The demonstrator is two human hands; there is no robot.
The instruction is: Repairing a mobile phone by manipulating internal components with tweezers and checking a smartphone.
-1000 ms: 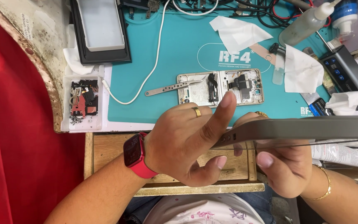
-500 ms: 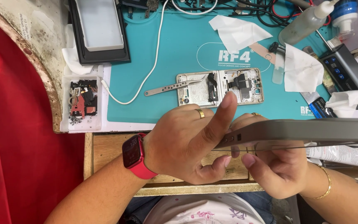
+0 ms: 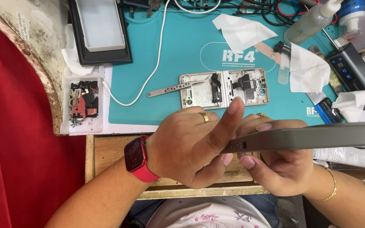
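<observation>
grey slab device (image 3: 317,137) sits edge-on above the bench edge, barely shifted since a second ago | your left hand (image 3: 191,147) curls round its end, forefinger still raised | right hand (image 3: 281,166) grips underneath | behind: opened phone frame (image 3: 199,90), metal tweezers (image 3: 170,88) on teal rubbery mat (image 3: 170,50), white wipes (image 3: 241,31)

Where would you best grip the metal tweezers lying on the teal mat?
Probably at the broad perforated handle end of the tweezers, coming from above on the left. That end lies flat on bare mat, while the thin tips rest across the opened device.
</observation>
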